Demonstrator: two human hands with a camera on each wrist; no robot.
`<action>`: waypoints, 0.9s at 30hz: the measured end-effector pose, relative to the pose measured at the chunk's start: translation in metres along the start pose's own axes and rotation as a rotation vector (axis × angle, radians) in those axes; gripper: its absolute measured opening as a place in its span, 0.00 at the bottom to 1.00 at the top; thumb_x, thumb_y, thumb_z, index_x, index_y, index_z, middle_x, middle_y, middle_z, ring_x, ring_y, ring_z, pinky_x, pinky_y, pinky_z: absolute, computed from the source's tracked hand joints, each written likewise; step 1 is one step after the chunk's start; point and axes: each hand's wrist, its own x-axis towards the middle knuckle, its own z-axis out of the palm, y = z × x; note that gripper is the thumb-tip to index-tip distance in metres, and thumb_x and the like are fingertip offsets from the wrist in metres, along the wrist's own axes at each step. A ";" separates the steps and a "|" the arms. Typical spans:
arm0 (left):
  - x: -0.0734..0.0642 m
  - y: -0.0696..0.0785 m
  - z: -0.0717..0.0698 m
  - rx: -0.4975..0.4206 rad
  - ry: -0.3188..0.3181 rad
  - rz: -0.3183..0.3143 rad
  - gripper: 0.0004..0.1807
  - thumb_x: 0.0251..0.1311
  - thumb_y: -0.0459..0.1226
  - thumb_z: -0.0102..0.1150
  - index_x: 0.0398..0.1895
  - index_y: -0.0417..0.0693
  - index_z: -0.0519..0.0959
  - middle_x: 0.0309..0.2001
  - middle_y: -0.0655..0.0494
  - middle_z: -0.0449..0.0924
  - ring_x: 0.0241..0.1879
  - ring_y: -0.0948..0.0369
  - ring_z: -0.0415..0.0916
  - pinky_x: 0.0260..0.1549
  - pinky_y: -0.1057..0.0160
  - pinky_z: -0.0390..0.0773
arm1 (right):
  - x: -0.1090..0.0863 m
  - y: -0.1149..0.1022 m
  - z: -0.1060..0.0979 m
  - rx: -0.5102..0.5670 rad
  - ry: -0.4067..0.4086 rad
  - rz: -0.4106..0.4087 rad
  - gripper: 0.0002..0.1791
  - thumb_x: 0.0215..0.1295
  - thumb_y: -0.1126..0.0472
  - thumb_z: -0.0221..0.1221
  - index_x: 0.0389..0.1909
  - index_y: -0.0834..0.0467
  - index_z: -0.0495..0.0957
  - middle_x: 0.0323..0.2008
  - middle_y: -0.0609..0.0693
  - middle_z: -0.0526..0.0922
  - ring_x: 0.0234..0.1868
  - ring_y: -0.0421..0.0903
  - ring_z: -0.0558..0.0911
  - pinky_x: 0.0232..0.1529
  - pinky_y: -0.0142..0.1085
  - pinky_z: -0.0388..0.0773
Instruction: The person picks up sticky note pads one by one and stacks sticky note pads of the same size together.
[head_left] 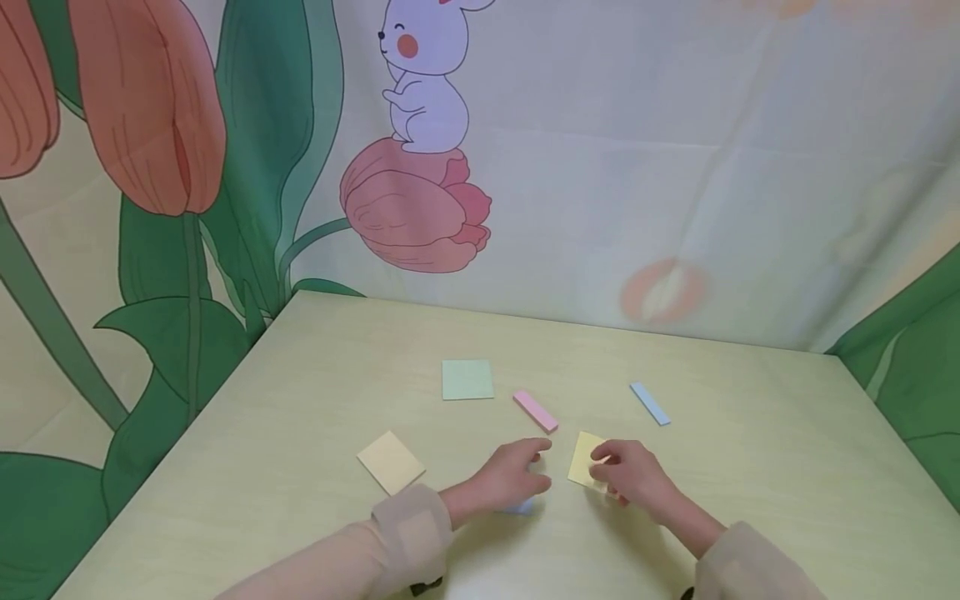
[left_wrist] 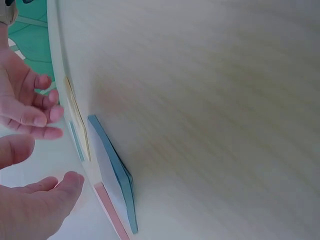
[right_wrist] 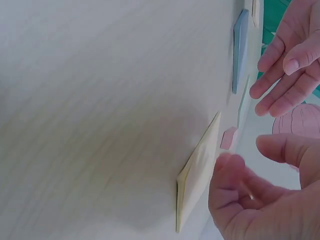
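Note:
My left hand [head_left: 510,473] hovers over a blue sticky note pad [head_left: 517,507], which it mostly hides in the head view. Its thumb and fingers are apart, with nothing between them. To the right, my right hand [head_left: 633,477] hangs above a yellow sticky note pad [head_left: 583,460] and covers part of it. In the right wrist view, the right fingers [right_wrist: 227,167] bend loosely and the thumb stands off from them, holding nothing. Just beyond the hands lies a pink strip-shaped pad [head_left: 536,412]. The blue pad [left_wrist: 116,172] shows flat on the table in the left wrist view.
A pale green square pad [head_left: 467,380] lies farther back, and a pale orange square pad [head_left: 391,462] sits left of my left hand. At the back right is a narrow blue strip [head_left: 649,404]. A printed cloth [head_left: 570,208] hangs behind the light wooden table [head_left: 262,467].

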 end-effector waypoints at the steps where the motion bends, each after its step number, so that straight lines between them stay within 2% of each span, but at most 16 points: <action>1: 0.001 0.001 0.002 -0.002 0.004 0.004 0.27 0.50 0.30 0.52 0.57 0.35 0.64 0.58 0.44 0.67 0.55 0.50 0.68 0.52 0.54 0.69 | 0.001 0.001 -0.001 0.012 0.011 0.004 0.14 0.50 0.66 0.55 0.40 0.66 0.74 0.25 0.52 0.77 0.18 0.43 0.70 0.17 0.33 0.70; 7: 0.007 0.002 0.011 -0.012 0.035 0.013 0.27 0.51 0.27 0.49 0.59 0.35 0.63 0.59 0.43 0.67 0.55 0.50 0.68 0.52 0.54 0.68 | 0.005 0.007 -0.008 0.050 0.046 0.008 0.21 0.50 0.67 0.54 0.47 0.69 0.70 0.32 0.57 0.78 0.20 0.43 0.71 0.20 0.34 0.72; 12: 0.010 0.004 0.017 -0.049 0.042 0.013 0.27 0.50 0.26 0.48 0.58 0.33 0.63 0.58 0.41 0.67 0.55 0.49 0.68 0.51 0.53 0.69 | 0.004 0.009 -0.014 0.050 0.048 0.033 0.24 0.52 0.66 0.54 0.51 0.70 0.66 0.38 0.62 0.76 0.27 0.45 0.74 0.22 0.34 0.74; 21: 0.017 0.010 0.026 -0.047 0.031 -0.009 0.26 0.49 0.26 0.49 0.56 0.34 0.66 0.54 0.41 0.71 0.51 0.50 0.71 0.47 0.56 0.72 | 0.007 0.016 -0.020 0.057 0.054 0.084 0.25 0.53 0.65 0.53 0.54 0.68 0.63 0.41 0.63 0.72 0.25 0.45 0.72 0.23 0.34 0.75; 23: 0.019 0.010 0.027 -0.049 0.022 -0.023 0.26 0.49 0.27 0.50 0.56 0.35 0.66 0.51 0.41 0.73 0.47 0.53 0.72 0.44 0.58 0.73 | 0.008 0.018 -0.020 0.060 0.053 0.097 0.25 0.54 0.65 0.53 0.54 0.68 0.63 0.42 0.64 0.71 0.25 0.44 0.73 0.23 0.33 0.75; 25: 0.020 0.010 0.029 -0.057 0.009 -0.034 0.25 0.49 0.27 0.50 0.55 0.35 0.67 0.43 0.44 0.75 0.38 0.56 0.72 0.36 0.63 0.73 | 0.009 0.020 -0.020 0.063 0.055 0.108 0.25 0.54 0.65 0.52 0.54 0.67 0.62 0.43 0.64 0.70 0.25 0.44 0.73 0.23 0.33 0.75; 27: 0.022 0.010 0.029 -0.056 -0.007 -0.040 0.22 0.49 0.27 0.51 0.51 0.34 0.68 0.33 0.48 0.73 0.29 0.59 0.68 0.28 0.66 0.70 | 0.009 0.022 -0.020 0.064 0.057 0.112 0.25 0.54 0.65 0.52 0.54 0.67 0.62 0.44 0.65 0.69 0.25 0.44 0.73 0.23 0.33 0.75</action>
